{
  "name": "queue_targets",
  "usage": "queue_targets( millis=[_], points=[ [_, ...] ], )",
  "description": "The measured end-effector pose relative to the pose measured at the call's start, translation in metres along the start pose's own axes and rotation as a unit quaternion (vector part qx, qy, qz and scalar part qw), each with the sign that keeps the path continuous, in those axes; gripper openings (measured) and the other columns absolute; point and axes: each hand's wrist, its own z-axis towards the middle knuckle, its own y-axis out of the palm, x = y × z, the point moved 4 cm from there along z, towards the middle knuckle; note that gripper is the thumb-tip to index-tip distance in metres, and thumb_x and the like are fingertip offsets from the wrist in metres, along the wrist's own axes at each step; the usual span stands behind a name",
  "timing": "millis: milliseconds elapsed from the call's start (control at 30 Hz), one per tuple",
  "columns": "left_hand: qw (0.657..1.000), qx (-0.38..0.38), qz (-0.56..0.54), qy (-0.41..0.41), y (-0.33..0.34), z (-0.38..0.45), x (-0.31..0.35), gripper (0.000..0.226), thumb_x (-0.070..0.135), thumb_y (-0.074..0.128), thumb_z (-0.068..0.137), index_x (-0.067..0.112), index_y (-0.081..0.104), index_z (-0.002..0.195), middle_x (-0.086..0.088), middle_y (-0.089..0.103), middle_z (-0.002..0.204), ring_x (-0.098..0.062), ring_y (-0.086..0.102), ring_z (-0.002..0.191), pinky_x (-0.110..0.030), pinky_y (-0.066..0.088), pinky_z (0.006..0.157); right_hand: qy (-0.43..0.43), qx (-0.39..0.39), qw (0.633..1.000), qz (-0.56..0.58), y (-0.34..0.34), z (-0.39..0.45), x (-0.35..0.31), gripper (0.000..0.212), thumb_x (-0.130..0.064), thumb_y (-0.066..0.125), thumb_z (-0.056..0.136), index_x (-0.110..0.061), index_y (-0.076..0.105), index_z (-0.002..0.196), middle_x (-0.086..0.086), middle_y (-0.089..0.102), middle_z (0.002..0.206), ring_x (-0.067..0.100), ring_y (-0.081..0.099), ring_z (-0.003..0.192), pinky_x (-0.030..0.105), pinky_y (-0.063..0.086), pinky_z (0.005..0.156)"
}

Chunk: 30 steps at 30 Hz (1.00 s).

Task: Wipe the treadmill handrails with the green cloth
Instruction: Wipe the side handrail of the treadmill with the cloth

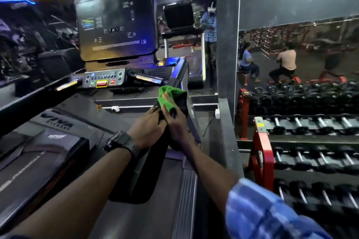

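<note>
Treadmill deck [136,190] underfoot; mirror wall [291,54], dumbbell rack [261,153] right.

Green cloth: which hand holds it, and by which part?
The right hand holds the cloth by its near end, fingers over it on the right handrail. The left hand grips the rail beside it.

green cloth [167,97], blue checked sleeve [258,213], red rack [261,153].

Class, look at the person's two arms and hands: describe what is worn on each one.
The left hand is bare, with a chunky dark grey wristwatch on its wrist and no sleeve visible. The right hand is bare too; further up that arm is a blue checked shirt sleeve.
</note>
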Motion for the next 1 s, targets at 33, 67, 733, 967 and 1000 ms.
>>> queue_targets(
  millis=[33,67,733,967,1000],
  points=[
    [1.000,0.000,0.008,-0.002,-0.001,-0.001,0.001,0.055,0.031,0.032,0.076,0.001,0.055,0.117,-0.017,0.050,0.133,-0.028,0.044,0.127,-0.031,0.032,0.107,-0.020,-0.005,1.000,0.007,-0.001,-0.017,0.002,0.043,-0.011,0.057,0.096,-0.006,0.051,0.139,0.003,0.050,0.145,0.007,0.043,0.137,0.022,0.031,0.114],
    [1.000,-0.004,0.015,-0.007,-0.002,-0.002,0.002,0.055,0.032,0.033,0.079,0.000,0.054,0.118,-0.018,0.049,0.134,-0.028,0.043,0.129,-0.031,0.031,0.108,-0.045,-0.002,0.999,0.013,-0.005,-0.032,0.005,0.043,-0.007,0.057,0.097,-0.006,0.050,0.140,0.001,0.048,0.147,0.003,0.040,0.137,0.015,0.030,0.111],
    [0.999,0.042,0.021,-0.011,0.001,0.006,-0.009,0.061,0.031,0.034,0.075,-0.001,0.055,0.123,-0.014,0.049,0.137,-0.022,0.042,0.129,-0.025,0.026,0.109,-0.152,-0.043,0.968,-0.194,-0.022,0.040,0.039,0.046,-0.025,0.052,0.100,-0.012,0.046,0.144,0.004,0.041,0.152,0.011,0.031,0.144,0.026,0.020,0.120],
    [0.998,0.029,0.060,0.004,0.002,0.006,-0.004,0.078,0.053,0.031,0.064,0.004,0.054,0.120,-0.009,0.048,0.135,-0.022,0.045,0.123,-0.025,0.031,0.101,-0.135,-0.152,0.895,-0.398,0.013,0.121,-0.005,0.030,-0.027,0.055,0.095,-0.003,0.071,0.103,0.020,0.069,0.111,0.036,0.060,0.108,0.040,0.038,0.097],
    [0.998,0.023,0.062,-0.002,0.002,0.004,-0.005,0.075,0.054,0.032,0.063,0.006,0.055,0.117,-0.008,0.050,0.131,-0.023,0.048,0.119,-0.027,0.034,0.099,-0.159,-0.196,0.878,-0.408,0.014,0.112,-0.004,0.030,-0.031,0.055,0.096,-0.008,0.071,0.108,0.015,0.069,0.116,0.033,0.060,0.111,0.038,0.038,0.100]
  ],
)
